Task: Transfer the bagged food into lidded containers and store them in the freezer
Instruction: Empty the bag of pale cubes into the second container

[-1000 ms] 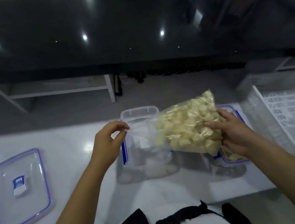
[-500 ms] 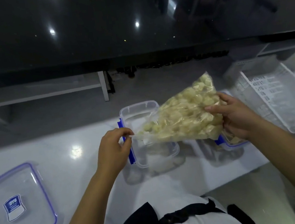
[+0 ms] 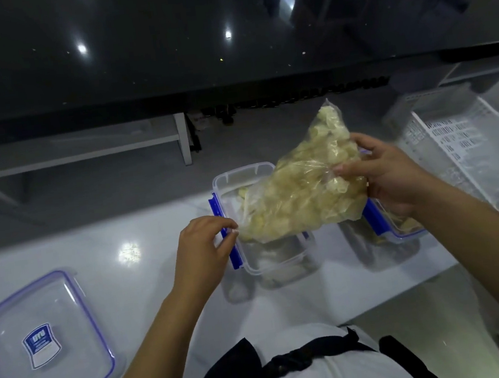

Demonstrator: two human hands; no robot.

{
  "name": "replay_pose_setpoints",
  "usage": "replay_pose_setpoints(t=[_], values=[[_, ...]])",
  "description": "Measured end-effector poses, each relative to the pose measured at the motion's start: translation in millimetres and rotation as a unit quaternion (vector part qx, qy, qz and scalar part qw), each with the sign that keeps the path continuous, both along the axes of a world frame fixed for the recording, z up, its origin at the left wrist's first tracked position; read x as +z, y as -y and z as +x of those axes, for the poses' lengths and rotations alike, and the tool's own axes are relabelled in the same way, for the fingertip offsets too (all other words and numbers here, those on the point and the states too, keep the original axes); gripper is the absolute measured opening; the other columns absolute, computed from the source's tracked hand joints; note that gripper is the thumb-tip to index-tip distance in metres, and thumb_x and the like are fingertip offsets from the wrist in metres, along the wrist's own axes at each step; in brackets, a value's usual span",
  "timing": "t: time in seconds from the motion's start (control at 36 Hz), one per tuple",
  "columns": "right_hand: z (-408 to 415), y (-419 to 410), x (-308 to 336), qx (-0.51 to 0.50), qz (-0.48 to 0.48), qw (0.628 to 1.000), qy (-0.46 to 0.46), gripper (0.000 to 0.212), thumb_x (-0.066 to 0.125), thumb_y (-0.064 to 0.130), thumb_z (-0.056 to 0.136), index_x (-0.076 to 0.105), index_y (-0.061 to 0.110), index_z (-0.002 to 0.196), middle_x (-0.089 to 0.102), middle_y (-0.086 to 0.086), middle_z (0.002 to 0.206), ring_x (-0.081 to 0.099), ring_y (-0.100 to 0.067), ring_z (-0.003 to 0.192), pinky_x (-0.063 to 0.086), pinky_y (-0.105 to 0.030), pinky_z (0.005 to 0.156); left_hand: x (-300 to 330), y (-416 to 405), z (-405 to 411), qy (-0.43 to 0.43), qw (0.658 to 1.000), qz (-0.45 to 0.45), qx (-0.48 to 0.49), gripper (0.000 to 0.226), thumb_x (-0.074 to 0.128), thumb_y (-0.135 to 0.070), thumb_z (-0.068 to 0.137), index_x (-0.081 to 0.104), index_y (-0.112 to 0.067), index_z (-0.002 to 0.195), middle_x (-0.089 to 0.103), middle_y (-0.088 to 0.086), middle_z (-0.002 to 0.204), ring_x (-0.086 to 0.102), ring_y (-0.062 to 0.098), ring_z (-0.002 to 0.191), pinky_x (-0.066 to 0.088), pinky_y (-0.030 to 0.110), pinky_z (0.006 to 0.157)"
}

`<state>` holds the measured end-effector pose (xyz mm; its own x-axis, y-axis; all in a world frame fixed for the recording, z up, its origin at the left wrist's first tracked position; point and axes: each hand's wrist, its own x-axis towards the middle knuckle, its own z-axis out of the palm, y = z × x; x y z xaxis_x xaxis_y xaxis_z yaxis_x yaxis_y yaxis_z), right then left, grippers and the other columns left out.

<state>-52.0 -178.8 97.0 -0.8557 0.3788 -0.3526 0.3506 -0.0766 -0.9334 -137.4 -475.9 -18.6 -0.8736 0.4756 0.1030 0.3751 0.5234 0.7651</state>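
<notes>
White counter under a glossy black ledge, a bag tipped over an open tub.

The right hand grips the bag of pale food at its raised end; the left hand pinches the low corner at the tub rim. A lid lies at eight o'clock, a second tub and a white basket at three o'clock.

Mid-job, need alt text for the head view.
Both hands tilt a clear bag of pale food pieces over an open container: right hand lifts its base, left hand pinches its mouth. A loose lid lies far left.
</notes>
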Motion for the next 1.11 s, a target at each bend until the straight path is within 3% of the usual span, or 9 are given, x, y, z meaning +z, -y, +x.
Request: replay_pose_setpoints(t=[0.17,0.44,0.58,0.64,0.78,0.92,1.0,1.06,1.11], values=[[-4,15,4,0.003,0.01,1.0,-0.005,0.065,0.086,0.017,0.063,0.067,0.03,0.124,0.077,-0.007,0.107,0.075,-0.028,0.095,0.059,-0.035,0.064,-1,-3,8,0.019,1.0,0.011,-0.003,0.013,0.076,-0.022,0.088,0.073,-0.018,0.1,0.06,-0.016,0.101,0.052,0.004,0.094,0.032,0.008,0.081],[-5,21,11,-0.005,0.039,0.999,-0.013,0.067,0.087,0.013,0.064,0.065,0.031,0.125,0.077,-0.005,0.107,0.075,-0.027,0.095,0.059,-0.035,0.063,-2,-8,7,0.016,0.999,0.031,0.022,0.011,0.075,-0.02,0.089,0.072,-0.019,0.1,0.063,-0.012,0.108,0.051,0.006,0.102,0.041,0.026,0.093],[-8,28,10,0.01,0.069,0.997,-0.011,0.065,0.086,0.006,0.072,0.064,0.031,0.128,0.074,-0.009,0.113,0.074,-0.028,0.098,0.061,-0.041,0.069,-4,-12,3,-0.005,1.0,0.002,0.029,0.01,0.076,-0.019,0.088,0.075,-0.019,0.098,0.068,-0.001,0.118,0.054,0.021,0.118,0.039,0.041,0.105],[-10,33,8,0.013,0.088,0.996,0.004,0.067,0.085,0.004,0.073,0.062,0.029,0.131,0.07,-0.012,0.118,0.073,-0.029,0.099,0.062,-0.045,0.074,-6,-14,3,-0.006,1.0,-0.015,0.022,0.008,0.075,-0.021,0.088,0.076,-0.02,0.096,0.066,-0.001,0.124,0.051,0.023,0.124,0.034,0.04,0.107],[-13,37,8,0.02,0.083,0.996,-0.015,0.066,0.088,0.008,0.069,0.066,0.035,0.126,0.073,-0.008,0.111,0.075,-0.025,0.095,0.06,-0.037,0.066,-12,-16,6,-0.013,0.999,-0.037,0.024,0.008,0.076,-0.023,0.086,0.074,-0.025,0.093,0.06,-0.001,0.134,0.042,0.025,0.134,0.026,0.039,0.111],[-15,56,-13,0.047,0.183,0.982,0.02,0.059,0.087,0.007,0.072,0.064,0.052,0.103,0.067,-0.001,0.101,0.07,-0.015,0.082,0.057,-0.023,0.062,-14,-16,6,0.011,0.999,-0.048,0.022,0.015,0.074,-0.029,0.089,0.071,-0.029,0.104,0.052,-0.003,0.141,0.034,0.024,0.138,0.025,0.04,0.113],[-16,63,-20,0.051,0.214,0.975,0.023,0.059,0.087,0.015,0.073,0.065,0.047,0.118,0.067,0.001,0.105,0.07,-0.004,0.077,0.053,-0.017,0.059,-5,-13,3,0.004,1.0,-0.017,0.02,0.026,0.072,-0.028,0.091,0.067,-0.031,0.116,0.052,-0.005,0.141,0.037,0.02,0.136,0.024,0.035,0.112],[-17,70,-20,0.063,0.252,0.965,0.019,0.062,0.086,0.019,0.075,0.061,0.045,0.126,0.064,0.009,0.105,0.067,0.004,0.078,0.05,-0.012,0.058,7,-11,-2,0.018,0.999,0.03,0.027,0.029,0.068,-0.032,0.093,0.063,-0.033,0.122,0.053,-0.009,0.138,0.04,0.015,0.133,0.031,0.037,0.111],[-18,78,-21,0.085,0.284,0.955,0.019,0.063,0.084,0.02,0.077,0.058,0.042,0.131,0.063,0.014,0.109,0.065,0.004,0.085,0.053,-0.017,0.065,22,-8,-11,0.062,0.994,0.085,0.029,0.031,0.064,-0.038,0.095,0.057,-0.04,0.125,0.051,-0.016,0.136,0.044,0.008,0.129,0.041,0.036,0.105]])
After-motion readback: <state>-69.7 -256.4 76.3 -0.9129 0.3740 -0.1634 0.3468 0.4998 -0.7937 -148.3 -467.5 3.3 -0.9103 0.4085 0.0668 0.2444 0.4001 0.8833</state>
